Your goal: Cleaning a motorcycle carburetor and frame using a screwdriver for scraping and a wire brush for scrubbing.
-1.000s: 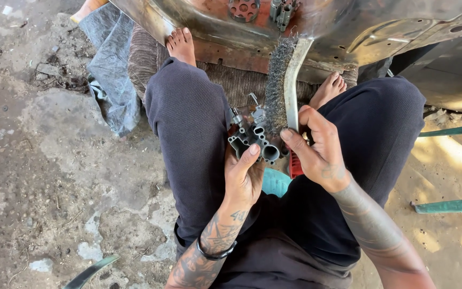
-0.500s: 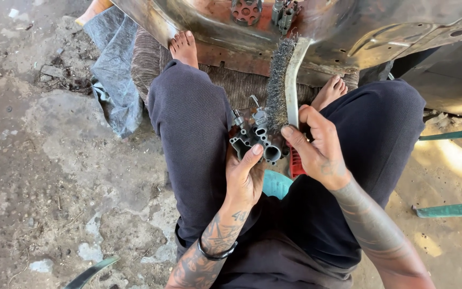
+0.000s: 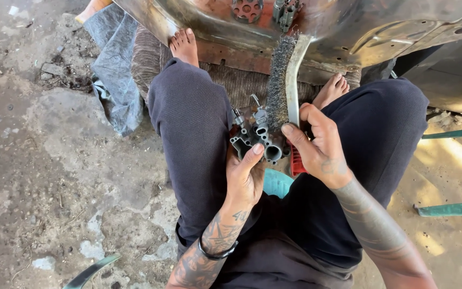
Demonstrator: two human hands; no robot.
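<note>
Head view | left hand (image 3: 244,179) clasped a cast-metal carburetor body (image 3: 255,138) between the knees | right hand (image 3: 319,147) gripped a wire brush (image 3: 283,80) against it | likely heavy, rigid, greasy; best cradled from below.

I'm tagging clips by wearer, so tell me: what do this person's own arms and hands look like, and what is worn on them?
Both forearms are bare, with no sleeves or gloves. The left hand has a thin black bangle at the wrist and dense dark tattoos up the forearm. The right hand carries a small tattoo on its back, with broad dark banded tattooing along the forearm.
</note>
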